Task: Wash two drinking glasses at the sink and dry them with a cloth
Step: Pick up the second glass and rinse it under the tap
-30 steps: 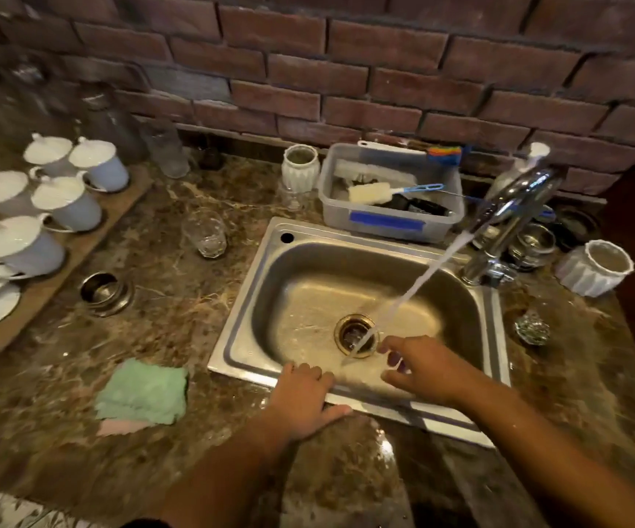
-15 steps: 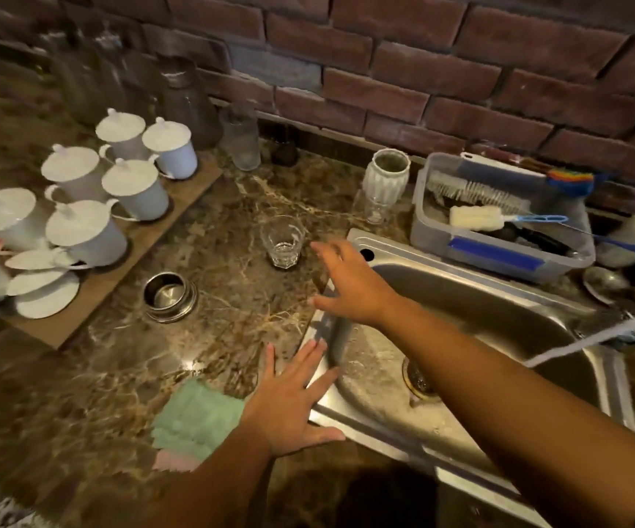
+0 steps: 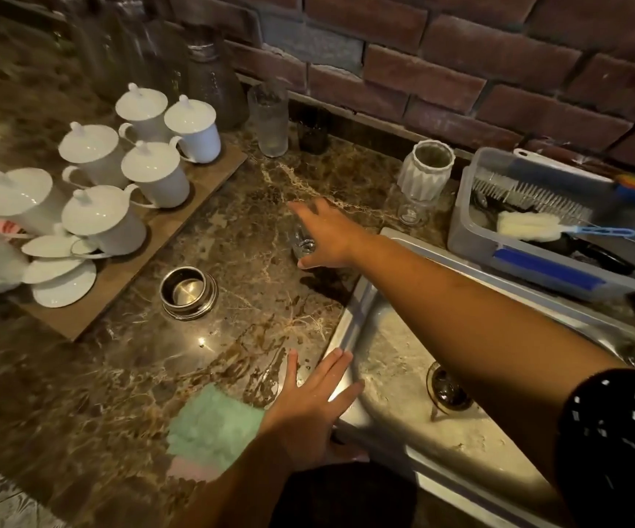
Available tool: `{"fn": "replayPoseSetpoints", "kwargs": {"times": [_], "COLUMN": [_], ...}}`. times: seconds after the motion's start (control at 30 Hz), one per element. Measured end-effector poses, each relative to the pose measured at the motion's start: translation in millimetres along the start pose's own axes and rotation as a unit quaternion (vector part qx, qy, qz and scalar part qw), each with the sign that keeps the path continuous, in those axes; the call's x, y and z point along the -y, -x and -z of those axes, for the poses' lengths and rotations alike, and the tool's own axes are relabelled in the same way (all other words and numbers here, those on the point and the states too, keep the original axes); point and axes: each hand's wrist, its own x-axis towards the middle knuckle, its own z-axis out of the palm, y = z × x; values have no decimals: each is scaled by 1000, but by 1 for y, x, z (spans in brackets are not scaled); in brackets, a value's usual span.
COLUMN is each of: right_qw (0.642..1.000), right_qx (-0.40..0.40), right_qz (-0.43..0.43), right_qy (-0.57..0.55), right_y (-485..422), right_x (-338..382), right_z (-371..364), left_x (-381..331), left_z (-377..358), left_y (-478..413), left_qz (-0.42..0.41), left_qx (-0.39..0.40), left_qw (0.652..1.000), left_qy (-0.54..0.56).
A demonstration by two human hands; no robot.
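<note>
Reaching left of the sink (image 3: 351, 314), right hand (image 3: 331, 238) straddles the glass (image 3: 303, 244) on the counter (image 3: 137, 360), thumb near side, fingers beyond; clamped or not, can't tell. Left hand (image 3: 308, 405) lies flat on the sink rim, fingers apart, likely bracing; cloth (image 3: 213, 424) waits beside it.

On counter (image 3: 118, 375) left of sink (image 3: 346, 322): glass (image 3: 302, 243) behind, cloth (image 3: 213, 424) in front

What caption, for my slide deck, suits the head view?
Right hand reaches for a small glass on the marble counter beside the sink; left hand rests flat near the green cloth.
</note>
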Motion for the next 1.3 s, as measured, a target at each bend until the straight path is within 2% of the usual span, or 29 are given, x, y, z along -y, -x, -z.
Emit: {"fn": "replayPoseSetpoints", "kwargs": {"times": [0.2, 0.27, 0.33, 0.43, 0.57, 0.73, 0.8, 1.03, 1.1, 1.2, 1.23, 1.27, 1.3], "right_qw": [999, 999, 999, 998, 996, 991, 989, 980, 978, 973, 971, 969, 966], "right_qx": [3, 2, -2, -11, -38, -49, -37, -33, -46, -75, -85, -95, -106], "right_qz": [-14, -25, -31, -49, -77, -116, -136, -185, -194, -199, -201, -203, -205], "right_qy": [29, 31, 41, 40, 7, -38, -41, -61, -65, -87, -95, -106, -119], "right_y": [12, 30, 56, 107, 194, 305, 337, 405, 412, 420, 420, 420, 419], "right_x": [3, 2, 1, -4, -12, -27, -33, -71, -80, -90, -92, -94, -95], "right_z": [6, 6, 8, 17, 30, 36, 31, 1, 0, 4, 6, 8, 9], "left_x": [-1, -4, -5, -9, -14, -68, -101, -148, -153, -175, -187, -198, -210], "left_z": [-1, 7, 11, 13, 22, 10, 4, 14, 24, 40, 45, 51, 58], "left_y": [-1, -4, -5, -3, 0, 3, -4, -24, -32, -52, -62, -71, -80], "left_qz": [-2, 9, 22, 23, 26, 16, 37, 94, 98, 137, 169, 211, 255], "left_qx": [19, 47, 98, 66, 103, 108, 102, 184, 202, 200, 177, 151, 126], "left_qw": [1000, 999, 995, 998, 994, 993, 994, 978, 974, 951, 931, 893, 837], "left_qy": [3, -3, -11, -4, -15, -34, -27, -35, 20, 193, 272, 366, 467]}}
